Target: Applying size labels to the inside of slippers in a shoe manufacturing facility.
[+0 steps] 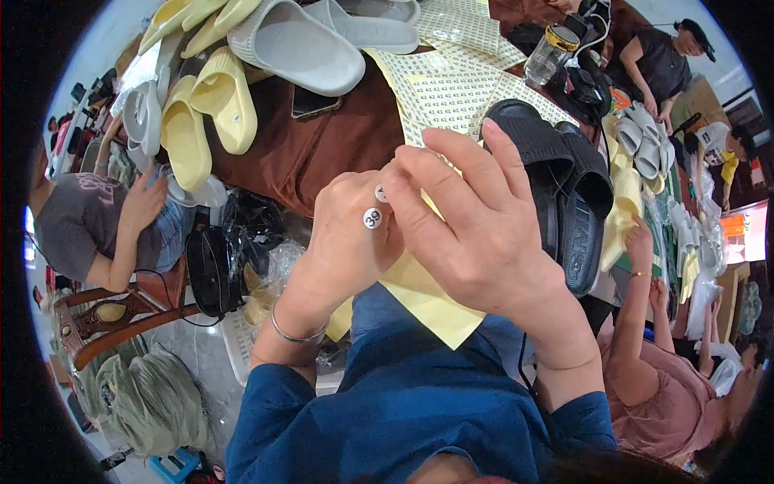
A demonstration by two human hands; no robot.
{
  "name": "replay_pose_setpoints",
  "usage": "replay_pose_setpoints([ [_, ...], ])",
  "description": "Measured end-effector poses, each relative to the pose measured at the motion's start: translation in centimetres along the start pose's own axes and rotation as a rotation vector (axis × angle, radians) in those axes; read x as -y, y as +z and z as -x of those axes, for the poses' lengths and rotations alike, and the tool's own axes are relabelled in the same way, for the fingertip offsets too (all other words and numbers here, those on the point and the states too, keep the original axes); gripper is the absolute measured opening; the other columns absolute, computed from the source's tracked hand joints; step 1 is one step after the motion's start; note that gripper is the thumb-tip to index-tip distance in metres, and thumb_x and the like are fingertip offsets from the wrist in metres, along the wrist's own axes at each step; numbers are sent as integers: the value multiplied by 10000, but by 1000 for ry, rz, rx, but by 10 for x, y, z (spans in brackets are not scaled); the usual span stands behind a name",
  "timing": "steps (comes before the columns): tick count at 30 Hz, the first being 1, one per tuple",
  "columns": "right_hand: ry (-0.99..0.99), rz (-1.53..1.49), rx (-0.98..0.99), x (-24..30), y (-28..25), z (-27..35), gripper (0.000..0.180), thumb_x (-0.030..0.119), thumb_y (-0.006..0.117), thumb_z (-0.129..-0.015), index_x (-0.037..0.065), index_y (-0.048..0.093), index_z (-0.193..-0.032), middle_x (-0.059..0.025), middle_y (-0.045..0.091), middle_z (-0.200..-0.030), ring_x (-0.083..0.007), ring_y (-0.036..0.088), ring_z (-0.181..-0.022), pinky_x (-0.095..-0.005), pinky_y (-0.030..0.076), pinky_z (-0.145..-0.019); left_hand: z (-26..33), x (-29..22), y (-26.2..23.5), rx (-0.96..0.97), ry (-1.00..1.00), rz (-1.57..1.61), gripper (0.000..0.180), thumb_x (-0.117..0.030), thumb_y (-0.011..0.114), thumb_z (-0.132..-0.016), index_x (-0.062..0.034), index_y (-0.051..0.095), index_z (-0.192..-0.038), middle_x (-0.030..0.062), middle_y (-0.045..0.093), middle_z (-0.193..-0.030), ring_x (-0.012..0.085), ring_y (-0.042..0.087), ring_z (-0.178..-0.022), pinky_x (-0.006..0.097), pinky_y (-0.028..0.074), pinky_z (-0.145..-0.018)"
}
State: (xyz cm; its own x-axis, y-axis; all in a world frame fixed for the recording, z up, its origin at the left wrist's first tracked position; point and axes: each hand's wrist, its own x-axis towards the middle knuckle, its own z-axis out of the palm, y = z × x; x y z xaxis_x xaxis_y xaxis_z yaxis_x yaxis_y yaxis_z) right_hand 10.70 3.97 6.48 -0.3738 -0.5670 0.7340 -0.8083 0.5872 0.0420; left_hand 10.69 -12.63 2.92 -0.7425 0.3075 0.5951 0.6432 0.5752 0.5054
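My left hand (345,234) is curled closed in front of my chest, and its fingertips are hidden. A small round white sticker (372,218) with dark print lies on it near the thumb. My right hand (476,218) reaches across, thumb and forefinger pinched at a second round sticker (380,194), partly covered; its other fingers are spread. Below the hands hangs a pale yellow backing sheet (439,310); whether a hand grips it I cannot tell. Right of my right hand lie black ribbed slippers (587,218).
Sticker sheets (451,93) spread over the brown-covered table (278,153), with a phone (314,102), grey slippers (298,48) and yellow slippers (226,101). A glass jar (550,58) stands at the back. Co-workers sit at both sides; a wooden chair (121,310) is left.
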Motion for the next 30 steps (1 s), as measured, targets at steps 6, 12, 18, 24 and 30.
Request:
replay_pose_setpoints([
  [6, 101, -23, -49, -20, -8, 19, 297, 171, 683, -747, 36, 700, -1011, -85, 636, -1038, -290, 608, -1036, -507, 411, -1011, 5, 1, 4, -48, -397, 493, 415, 79, 641, -868, -11, 559, -1265, 102, 725, -946, 120, 679, -850, 249, 529, -736],
  [12, 149, -40, -72, -15, 1, 30, 242, 133, 736, -714, 34, 703, -932, -63, 640, -940, -267, 620, -939, -455, 466, -901, 11, 7, 1, -86, -564, 985, 498, 68, 618, -904, -18, 457, -1367, 74, 673, -1070, 101, 620, -974, 220, 485, -839],
  [18, 144, -1, -59, -16, 11, 30, 259, 143, 726, -724, 28, 700, -954, -66, 647, -976, -260, 611, -970, -453, 454, -912, 12, -2, 3, -56, -528, 992, 500, 74, 593, -914, -21, 439, -1380, 76, 665, -1082, 104, 614, -992, 224, 479, -853],
  [24, 185, -84, -17, -13, 13, 32, 237, 145, 703, -755, 23, 694, -957, -74, 642, -1015, -261, 601, -1000, -464, 443, -943, 12, -10, 2, -43, -483, 855, 499, 82, 591, -907, -17, 451, -1376, 72, 665, -1073, 100, 607, -995, 234, 474, -870],
  [30, 94, -11, 34, -18, 15, 32, 235, 137, 663, -740, 17, 673, -941, -76, 616, -941, -262, 597, -975, -464, 453, -939, 12, -9, 0, -14, -454, 697, 505, 85, 602, -885, -13, 474, -1364, 78, 697, -991, 102, 634, -940, 239, 492, -843],
])
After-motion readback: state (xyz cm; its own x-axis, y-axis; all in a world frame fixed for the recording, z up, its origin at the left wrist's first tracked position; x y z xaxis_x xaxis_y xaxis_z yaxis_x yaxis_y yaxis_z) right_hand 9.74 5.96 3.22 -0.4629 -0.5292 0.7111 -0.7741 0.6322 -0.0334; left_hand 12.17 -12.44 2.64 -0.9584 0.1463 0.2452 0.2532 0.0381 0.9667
